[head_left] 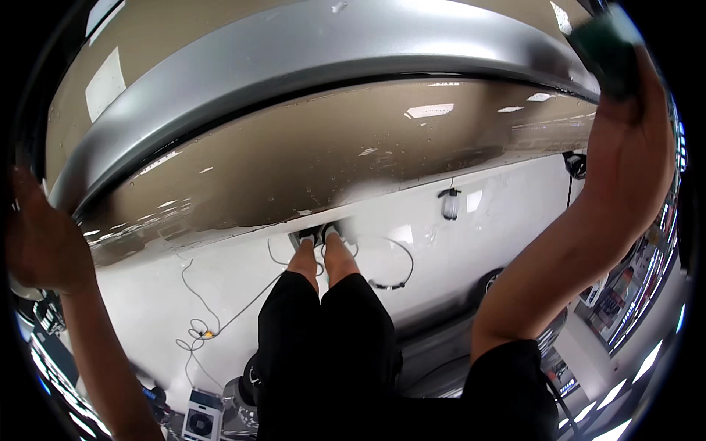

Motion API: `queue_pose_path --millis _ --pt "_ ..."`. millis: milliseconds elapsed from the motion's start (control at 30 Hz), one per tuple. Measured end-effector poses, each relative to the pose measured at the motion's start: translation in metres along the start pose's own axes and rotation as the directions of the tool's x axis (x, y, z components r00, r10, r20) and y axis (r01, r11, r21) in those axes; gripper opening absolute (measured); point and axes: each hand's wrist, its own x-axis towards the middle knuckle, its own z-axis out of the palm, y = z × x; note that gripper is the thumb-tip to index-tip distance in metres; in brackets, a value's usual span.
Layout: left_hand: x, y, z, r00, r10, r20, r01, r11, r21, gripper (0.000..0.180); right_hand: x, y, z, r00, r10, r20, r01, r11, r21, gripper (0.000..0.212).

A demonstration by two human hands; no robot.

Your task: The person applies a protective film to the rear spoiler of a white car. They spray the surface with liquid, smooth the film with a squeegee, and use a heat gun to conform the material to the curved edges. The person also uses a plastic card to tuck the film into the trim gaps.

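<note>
A glossy beige car body panel [272, 162], wet with drops, stretches across the view, with a broad silver trim strip [309, 44] curving above it. At the upper right my right hand [640, 88] is closed around a dark green pad [607, 55], held at the right end of the silver strip. The pad is blurred, so its exact kind is unclear. My left hand [48, 242] is by the left end of the strip, fingers stretched upward and partly lost in the dark rim. Nothing shows in it; whether it touches the car is unclear.
Below the car, a clear spray bottle [450, 204] is on the white floor [154, 309]. A thin cable [202, 332] lies tangled to the left of my legs, and a dark hose loop [401, 283] to their right. A white box-shaped device [200, 419] stands at lower left.
</note>
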Motion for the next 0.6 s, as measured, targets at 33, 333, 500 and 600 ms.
queue_pose_path --millis 33,333,500,600 --pt "-0.015 0.017 -0.006 1.0 -0.001 0.011 0.002 0.994 -0.112 0.024 0.018 -0.001 0.01 0.984 -0.125 0.125 0.146 0.975 -0.17 0.022" --pt "0.0 0.179 0.063 0.806 -0.333 0.489 0.261 0.942 0.211 0.029 0.004 0.009 0.051 0.966 -0.224 0.13 0.238 0.966 -0.104 0.027" --pt "-0.035 0.176 0.091 0.949 -0.212 0.234 0.183 0.973 0.138 0.018 -0.048 -0.016 0.037 0.976 -0.21 -0.061 0.218 0.96 0.175 0.03" --pt "-0.042 0.181 0.08 0.94 -0.276 0.202 0.224 0.943 0.245 0.015 -0.076 -0.034 0.05 0.979 -0.183 -0.089 0.2 0.944 0.261 0.029"
